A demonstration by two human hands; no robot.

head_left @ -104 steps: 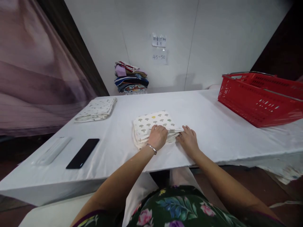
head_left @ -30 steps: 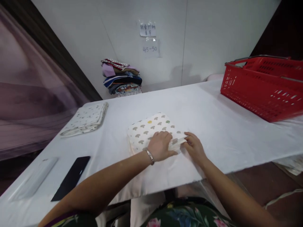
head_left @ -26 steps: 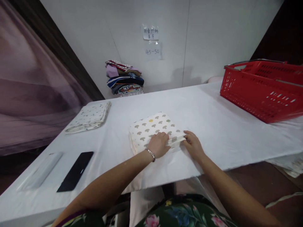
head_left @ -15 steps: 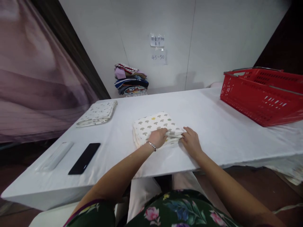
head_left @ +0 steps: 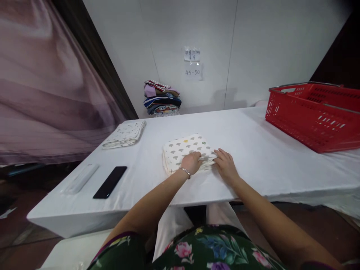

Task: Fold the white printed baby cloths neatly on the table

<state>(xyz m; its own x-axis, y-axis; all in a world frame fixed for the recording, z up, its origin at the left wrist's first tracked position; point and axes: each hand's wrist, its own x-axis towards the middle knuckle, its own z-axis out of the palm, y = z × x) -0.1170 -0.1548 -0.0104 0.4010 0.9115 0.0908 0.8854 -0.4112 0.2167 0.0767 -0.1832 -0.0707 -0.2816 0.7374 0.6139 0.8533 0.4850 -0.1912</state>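
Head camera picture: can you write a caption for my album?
Left hand and right hand on a folded mushroom-print cloth, a red basket standing on the white table to the right.

At the left fingers (head_left: 196, 154) and right fingers (head_left: 221, 153), a folded white mushroom-print cloth (head_left: 180, 148) is lying on the white-draped worktop (head_left: 242, 138). Left of them, a black rectangular phone (head_left: 110, 182) is lying; forward-left, a folded white speckled cloth (head_left: 125, 134). Right of them, a red plastic basket (head_left: 306, 119) is standing; beyond, a multicoloured fabric stack (head_left: 162, 99).

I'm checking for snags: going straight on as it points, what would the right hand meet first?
The right hand would first meet the folded mushroom-print cloth, whose edge it seems to touch.
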